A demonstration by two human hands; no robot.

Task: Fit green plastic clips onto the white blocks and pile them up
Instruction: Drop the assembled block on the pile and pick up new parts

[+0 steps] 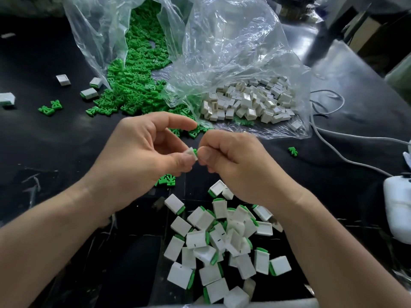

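My left hand (142, 147) pinches a small white block (190, 152) between thumb and fingers at mid-frame. My right hand (233, 161) pinches a green clip (195, 151) against that block's right side; only the clip's tip shows. Loose green clips (133, 85) spill from a clear bag at the back left. Bare white blocks (246, 101) lie heaped in a second clear bag at the back right. A pile of white blocks with green clips fitted (222, 241) lies on the black table below my hands.
Several fitted blocks (89, 93) lie scattered at the far left, with stray clips (50, 107) near them and one clip (293, 151) at the right. Grey cables (347, 160) run along the right side beside a white container (398, 207).
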